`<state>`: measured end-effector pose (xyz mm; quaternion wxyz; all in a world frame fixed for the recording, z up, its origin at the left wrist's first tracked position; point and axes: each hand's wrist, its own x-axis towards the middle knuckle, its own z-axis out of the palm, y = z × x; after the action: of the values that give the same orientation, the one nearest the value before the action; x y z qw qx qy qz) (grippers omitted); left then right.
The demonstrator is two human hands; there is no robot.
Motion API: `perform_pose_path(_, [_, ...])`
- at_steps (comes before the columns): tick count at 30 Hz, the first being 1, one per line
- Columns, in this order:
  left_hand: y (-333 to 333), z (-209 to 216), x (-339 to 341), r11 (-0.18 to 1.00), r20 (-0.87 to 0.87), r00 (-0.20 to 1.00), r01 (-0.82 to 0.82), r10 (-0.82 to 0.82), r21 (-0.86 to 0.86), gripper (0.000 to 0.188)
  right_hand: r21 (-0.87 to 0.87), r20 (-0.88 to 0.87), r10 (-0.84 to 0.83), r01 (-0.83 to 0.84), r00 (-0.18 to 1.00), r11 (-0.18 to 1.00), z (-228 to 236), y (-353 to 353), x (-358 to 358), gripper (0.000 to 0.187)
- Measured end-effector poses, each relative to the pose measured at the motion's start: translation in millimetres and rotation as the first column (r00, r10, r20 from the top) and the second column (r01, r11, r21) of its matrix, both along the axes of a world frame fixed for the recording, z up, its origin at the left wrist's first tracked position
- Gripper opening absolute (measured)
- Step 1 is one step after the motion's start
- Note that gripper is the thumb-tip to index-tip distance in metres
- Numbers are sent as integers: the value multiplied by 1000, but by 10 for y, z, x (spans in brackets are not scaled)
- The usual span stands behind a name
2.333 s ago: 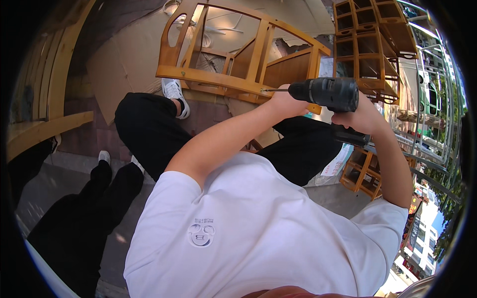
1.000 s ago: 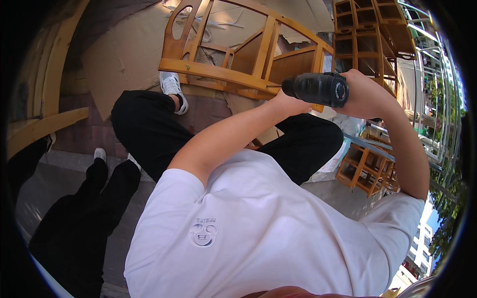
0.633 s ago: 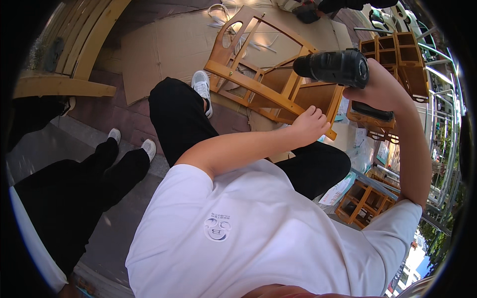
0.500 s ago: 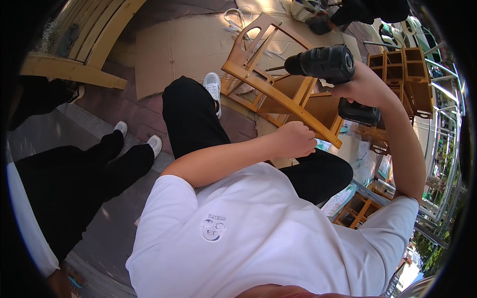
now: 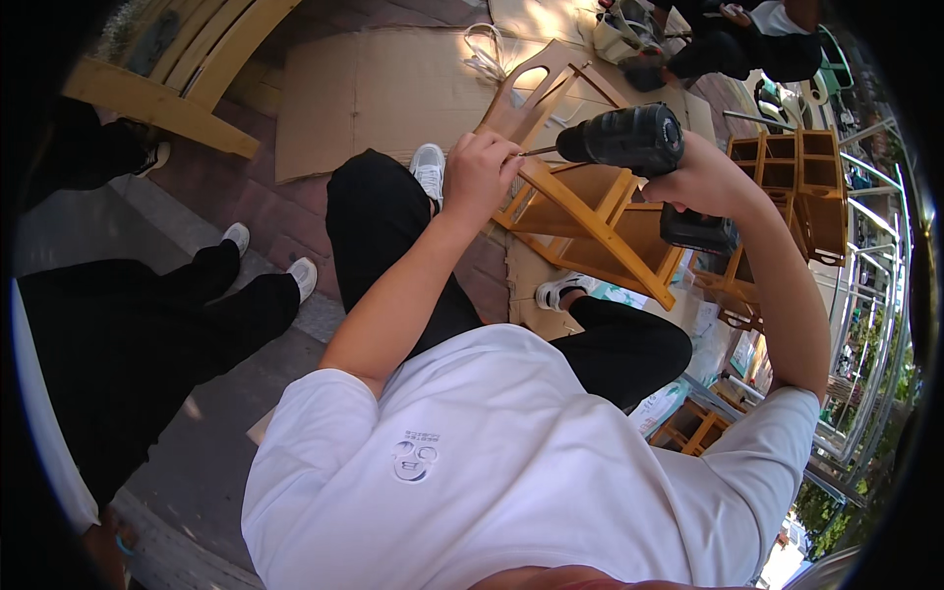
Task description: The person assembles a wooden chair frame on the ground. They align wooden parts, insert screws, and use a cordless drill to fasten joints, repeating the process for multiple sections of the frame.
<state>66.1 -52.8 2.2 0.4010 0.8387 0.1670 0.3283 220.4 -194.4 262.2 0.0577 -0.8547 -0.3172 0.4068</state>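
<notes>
In my right hand point(image 5: 696, 184) is a black cordless drill point(image 5: 624, 138), gripped by its handle. Its long thin bit points left, and the tip reaches the fingertips of my left hand point(image 5: 480, 175). Those fingers are pinched together at the near rail of a brown wooden frame point(image 5: 602, 234); whatever is between them is too small to make out. The frame stands tilted before me, with slanted rails, flat panels and an end board that has an oval cut-out.
Flattened cardboard point(image 5: 374, 93) lies under the frame on brick paving. More brown wooden units point(image 5: 801, 172) stand at right beside metal racks point(image 5: 880, 265). A slatted wooden bench point(image 5: 167, 123) is far left. One person stands at left, another crouches point(image 5: 733, 44) at far right.
My left hand has gone from near my lap up and forward to the frame's rail at the bit's tip. The drill has shifted slightly left and down.
</notes>
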Motion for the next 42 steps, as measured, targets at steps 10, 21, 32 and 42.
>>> perform_pose_path(10, [-72, 101, 7, 977, -11, 996, -89, 93, 195, 12, -115, 279, 497, -485, 822, 867, 1, 333, 162, 32])
perform_pose_path(21, [1160, 126, 116, 999, -407, 913, -3, 19, 40, 31, -397, 48, 573, -511, 818, 762, 376, 1093, -39, 17])
perform_pose_path(32, [1169, -118, 775, 896, -563, 699, 366, -442, -249, 44, -216, 160, 297, -261, 941, 941, 9, 333, 124, 41])
perform_pose_path(42, [1207, -107, 768, 888, -558, 690, 356, -460, -292, 45, -260, 208, 395, -339, 895, 904, -42, 459, 100, 41])
